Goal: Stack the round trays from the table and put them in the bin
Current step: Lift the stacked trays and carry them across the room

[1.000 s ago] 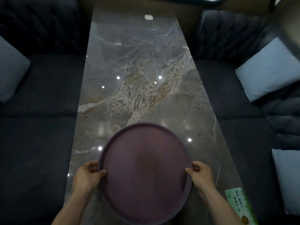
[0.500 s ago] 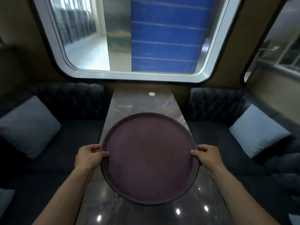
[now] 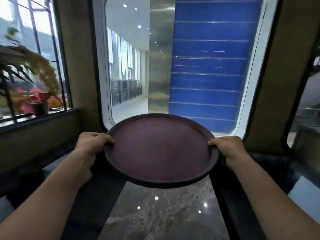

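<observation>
A round, dark purple tray [image 3: 160, 151] is held level in the air above the marble table [image 3: 166, 210], in front of the window. My left hand [image 3: 92, 142] grips its left rim with the thumb on top. On the opposite rim my right hand [image 3: 227, 147] grips the same way. The tray's top is bare. Whether more trays sit stacked beneath it is hidden from here. No bin shows in the head view.
A large rounded window [image 3: 173, 63] fills the wall ahead. Dark padded benches [image 3: 270, 172] flank the narrow table on both sides. A potted plant [image 3: 36, 94] stands on a sill at the far left.
The tray has been lifted off the table and raised toward chest height in both hands. My view has tilted up from the tabletop to the window.
</observation>
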{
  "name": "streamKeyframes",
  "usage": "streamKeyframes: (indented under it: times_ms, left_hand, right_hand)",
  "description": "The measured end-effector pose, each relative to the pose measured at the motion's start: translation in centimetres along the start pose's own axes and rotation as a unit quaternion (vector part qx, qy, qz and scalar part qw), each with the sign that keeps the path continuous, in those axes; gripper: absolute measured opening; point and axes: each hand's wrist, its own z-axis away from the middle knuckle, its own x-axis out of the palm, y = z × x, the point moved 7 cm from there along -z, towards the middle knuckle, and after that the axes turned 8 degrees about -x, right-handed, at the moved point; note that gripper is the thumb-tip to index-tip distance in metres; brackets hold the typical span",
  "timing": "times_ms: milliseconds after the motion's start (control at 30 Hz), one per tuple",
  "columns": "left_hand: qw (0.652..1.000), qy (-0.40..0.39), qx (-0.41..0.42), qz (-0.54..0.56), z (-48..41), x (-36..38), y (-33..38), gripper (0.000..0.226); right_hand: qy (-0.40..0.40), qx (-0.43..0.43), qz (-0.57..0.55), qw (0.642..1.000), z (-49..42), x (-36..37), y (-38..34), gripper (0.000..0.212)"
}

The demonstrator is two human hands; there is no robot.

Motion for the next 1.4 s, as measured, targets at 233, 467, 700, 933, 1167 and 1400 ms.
streamKeyframes:
  times_ms: [233,467,700,933,1167,1400]
  left_hand:
    - [0.996,0.087,-0.013,0.035,5.0,-7.2,1.2,0.014]
    - [0.972,0.228,-0.012,0.051,12.8,-21.0,0.8,0.020]
    - [0.904,0.427,0.019,0.029,27.1,-39.0,-0.4,0.021]
    - [0.789,0.611,0.011,0.052,52.0,-52.7,-3.4,0.025]
    - [0.643,0.764,0.020,0.040,80.1,-58.8,-6.2,0.028]
    - [0.482,0.874,-0.018,0.052,106.0,-57.0,-11.1,0.042]
  right_hand:
    - [-0.085,-0.020,-0.019,0.996,0.6,4.1,-3.2,0.008]
    - [-0.230,-0.019,-0.049,0.972,8.0,16.1,-5.3,0.018]
    - [-0.430,-0.035,-0.076,0.899,24.5,30.4,-9.5,0.018]
    - [-0.615,-0.086,-0.090,0.778,50.0,36.6,-16.1,0.011]
    - [-0.762,-0.117,-0.117,0.627,78.6,31.5,-21.3,0.011]
    - [-0.862,-0.130,-0.145,0.468,103.9,19.0,-23.3,0.018]
